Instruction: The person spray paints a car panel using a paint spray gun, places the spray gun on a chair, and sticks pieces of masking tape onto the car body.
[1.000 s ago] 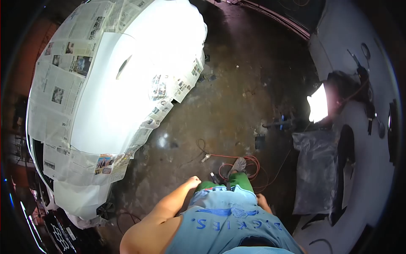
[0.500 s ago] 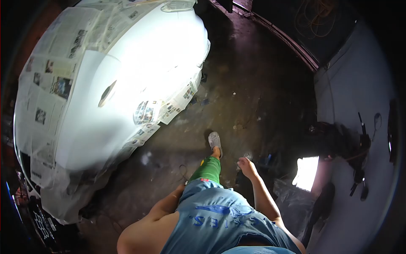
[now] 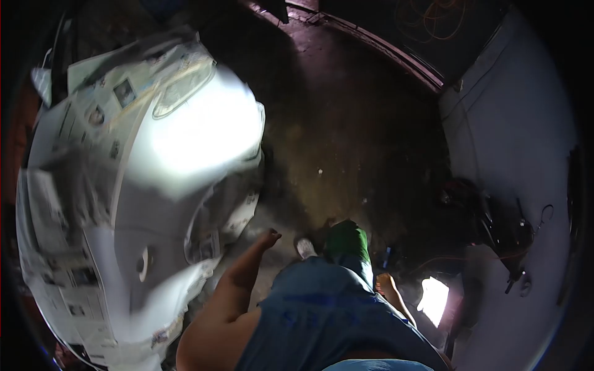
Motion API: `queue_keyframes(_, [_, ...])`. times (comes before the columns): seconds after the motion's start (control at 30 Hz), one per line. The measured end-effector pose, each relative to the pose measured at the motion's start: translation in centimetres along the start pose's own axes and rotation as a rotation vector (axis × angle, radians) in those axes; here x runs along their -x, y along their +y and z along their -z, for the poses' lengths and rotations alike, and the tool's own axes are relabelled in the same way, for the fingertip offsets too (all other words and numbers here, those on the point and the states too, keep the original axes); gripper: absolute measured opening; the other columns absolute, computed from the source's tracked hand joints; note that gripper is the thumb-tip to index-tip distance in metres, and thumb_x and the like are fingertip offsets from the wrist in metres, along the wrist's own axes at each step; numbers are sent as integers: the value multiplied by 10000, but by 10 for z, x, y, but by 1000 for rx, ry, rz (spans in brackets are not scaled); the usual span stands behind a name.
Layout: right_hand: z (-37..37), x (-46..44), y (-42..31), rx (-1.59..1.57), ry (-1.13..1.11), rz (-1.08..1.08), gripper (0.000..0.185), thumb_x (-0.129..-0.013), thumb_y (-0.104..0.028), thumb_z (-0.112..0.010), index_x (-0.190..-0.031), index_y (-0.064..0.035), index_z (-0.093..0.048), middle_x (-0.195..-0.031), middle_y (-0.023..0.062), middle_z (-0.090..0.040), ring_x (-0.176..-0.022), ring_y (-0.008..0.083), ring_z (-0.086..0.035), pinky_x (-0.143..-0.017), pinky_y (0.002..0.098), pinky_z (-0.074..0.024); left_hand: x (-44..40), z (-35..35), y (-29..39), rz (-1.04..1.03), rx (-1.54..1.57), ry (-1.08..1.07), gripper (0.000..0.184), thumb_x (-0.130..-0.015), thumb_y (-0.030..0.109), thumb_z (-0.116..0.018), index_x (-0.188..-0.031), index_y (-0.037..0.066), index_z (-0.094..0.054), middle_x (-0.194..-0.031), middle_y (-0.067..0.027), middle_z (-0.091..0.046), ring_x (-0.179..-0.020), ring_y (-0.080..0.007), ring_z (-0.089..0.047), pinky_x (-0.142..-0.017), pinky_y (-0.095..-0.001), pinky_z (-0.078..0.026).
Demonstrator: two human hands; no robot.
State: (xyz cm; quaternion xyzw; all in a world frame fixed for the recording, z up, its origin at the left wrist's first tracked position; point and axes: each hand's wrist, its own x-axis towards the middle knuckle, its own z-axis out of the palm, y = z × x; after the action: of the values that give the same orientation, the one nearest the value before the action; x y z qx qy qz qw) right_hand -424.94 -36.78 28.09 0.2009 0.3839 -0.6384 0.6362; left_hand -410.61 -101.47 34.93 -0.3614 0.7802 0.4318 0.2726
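My left hand (image 3: 268, 237) hangs in front of my body over the dark floor, beside the newspaper-masked car (image 3: 204, 139). Its fingers look curled, but too dim and small to tell whether anything is in them. Low by my right hip is my right hand (image 3: 385, 283), partly behind the blue shirt (image 3: 328, 297), its fingers not clear. The car's white panel is brightly lit near the front and shadowed further back. A round opening (image 3: 144, 264) shows in its side. Neither hand touches the car.
A bright work lamp (image 3: 434, 301) stands at the lower right. Dark equipment (image 3: 489, 216) is against the pale wall covering (image 3: 513, 123). A thin hose (image 3: 448, 258) runs near it. Coiled hose (image 3: 433, 18) hangs at the top right. A grey shoe (image 3: 305, 248) is on the floor.
The view has moved forward along the car, and a shadow has fallen across its side. My left hand has swung forward; my right hand rose forward, then dropped back beside my hip.
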Motion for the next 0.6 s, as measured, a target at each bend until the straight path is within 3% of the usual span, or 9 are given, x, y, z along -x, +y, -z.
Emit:
queue_keyframes(0.03, [-16, 6, -9, 193, 284, 39, 156, -979, -205, -549, -938, -93, -649, -676, 68, -560, -550, 165, -541, -462, 324, -420, -31, 17, 23, -41, 43, 118, 456, -898, 412, -673, -1145, 30, -702, -1086, -210, -707, -1019, -382, -675, -906, -455, -518])
queue_keyframes(0.07, [-51, 7, -28, 456, 587, 0, 159, -980, -209, -548, -944, -92, -649, -685, 69, -562, -558, 168, -543, -471, 326, -422, -59, 30, 45, -55, 80, 104, 451, -899, 415, -672, -1140, 35, -703, -1078, -208, -707, -1014, -380, -675, -904, -456, -518])
queue_keyframes(0.13, [-77, -6, -68, 557, 716, -25, 167, -982, -219, -546, -956, -89, -647, -703, 72, -567, -576, 173, -548, -489, 330, -425, -110, 47, 83, -73, 162, 75, 442, -901, 421, -670, -1131, 45, -706, -1064, -202, -706, -1003, -377, -676, -900, -457, -519])
queue_keyframes(0.27, [-100, -49, -189, 652, 766, -3, 185, -986, -239, -541, -981, -85, -645, -738, 78, -575, -611, 182, -556, -525, 338, -432, -213, 56, 113, -489, -300, 71, 454, -941, 467, -629, -1126, 59, -702, -1059, -200, -700, -973, -369, -680, -878, -470, -523])
queue_keyframes(0.33, [-108, -69, -261, 706, 749, 22, 196, -988, -248, -539, -993, -83, -643, -756, 81, -580, -628, 187, -561, -543, 342, -435, -215, 72, 147, -396, -219, -20, 442, -978, 474, -585, -1139, 74, -678, -1060, -194, -696, -961, -372, -680, -872, -480, -524])
queue_keyframes(0.4, [-114, -91, -342, 762, 740, 62, 207, -990, -258, -537, -1006, -80, -642, -774, 84, -584, -646, 192, -565, -561, 347, -439, -194, 112, 238, -91, -378, -219, 278, -1022, 286, -537, -1223, 133, -654, -1197, -140, -643, -1033, -303, -658, -906, -418, -545])
queue_keyframes(0.5, [-129, -120, -460, 831, 734, 133, 225, -993, -273, -533, -1024, -77, -640, -801, 88, -591, -672, 199, -572, -588, 353, -444, -215, 146, 287, -362, -549, -143, 331, -931, 339, -625, -1132, 77, -636, -1072, -170, -682, -1014, -353, -653, -893, -448, -510])
queue_keyframes(0.6, [-148, -159, -583, 911, 714, 221, 244, -996, -287, -530, -1043, -74, -638, -827, 93, -598, -699, 206, -578, -614, 359, -449, -250, 173, 331, -350, -414, -149, 325, -930, 333, -623, -1130, 77, -636, -1069, -168, -681, -1012, -352, -651, -891, -445, -510])
